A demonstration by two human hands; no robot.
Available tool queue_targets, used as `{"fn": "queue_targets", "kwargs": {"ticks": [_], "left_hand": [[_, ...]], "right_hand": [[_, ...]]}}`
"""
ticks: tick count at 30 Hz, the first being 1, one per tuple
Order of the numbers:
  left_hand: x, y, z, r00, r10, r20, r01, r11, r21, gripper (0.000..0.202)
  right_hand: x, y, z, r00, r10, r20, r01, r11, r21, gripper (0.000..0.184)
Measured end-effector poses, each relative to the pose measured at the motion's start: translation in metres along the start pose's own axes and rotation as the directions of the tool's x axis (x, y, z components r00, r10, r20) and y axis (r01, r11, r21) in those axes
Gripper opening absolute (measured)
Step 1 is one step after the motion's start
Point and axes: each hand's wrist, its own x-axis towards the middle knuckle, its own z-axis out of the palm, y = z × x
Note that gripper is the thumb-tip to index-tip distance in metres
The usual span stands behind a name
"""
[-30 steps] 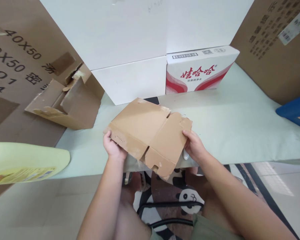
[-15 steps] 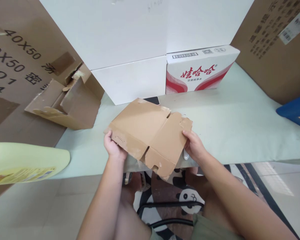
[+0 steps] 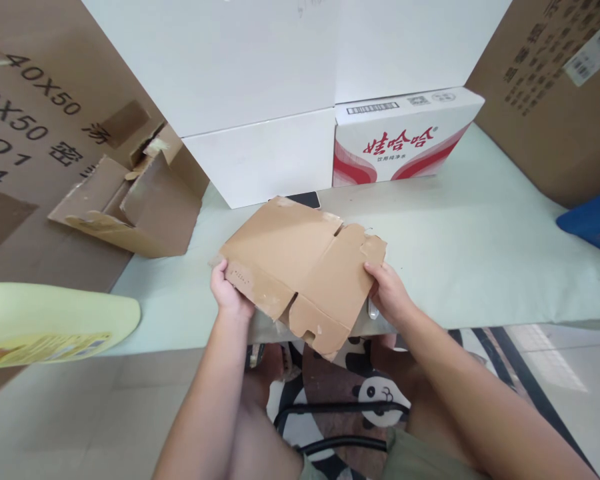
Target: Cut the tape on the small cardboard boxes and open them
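A flattened brown cardboard box (image 3: 300, 260) with torn edges, slots and fold lines is held between both hands, just over the front part of the table. My left hand (image 3: 230, 293) grips its left corner, thumb on top and the other fingers hidden underneath. On the right edge, my right hand (image 3: 387, 290) pinches the cardboard with the thumb uppermost. Close below the right hand lies a small whitish object (image 3: 373, 309), mostly covered. Behind the cardboard, a dark flat object (image 3: 305, 199) shows in part at the foot of the white boxes.
White boxes (image 3: 257, 160) and a red-and-white carton (image 3: 397, 150) line the back of the green-covered table (image 3: 480, 253). At left are an open cardboard box (image 3: 155, 207) and a pale yellow bottle (image 3: 55, 320). A blue object (image 3: 593, 220) stands at right. Large brown cartons flank both sides.
Both hands keep the same hold on the cardboard, which has barely moved. The view has shifted very slightly.
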Motion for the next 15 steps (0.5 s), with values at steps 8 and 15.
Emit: {"fn": "queue_targets", "kwargs": {"ticks": [8, 15], "left_hand": [[0.0008, 0.0005, -0.0015, 1.000, 0.006, 0.008, -0.006, 1.000, 0.006, 0.030], [0.0029, -0.0007, -0.0024, 1.000, 0.005, 0.000, -0.005, 1.000, 0.019, 0.029]], "right_hand": [[0.0006, 0.0039, -0.0013, 1.000, 0.002, 0.004, -0.002, 1.000, -0.023, 0.040], [0.0002, 0.0035, -0.0015, 1.000, -0.010, 0.007, 0.010, 0.999, -0.041, 0.041]]}}
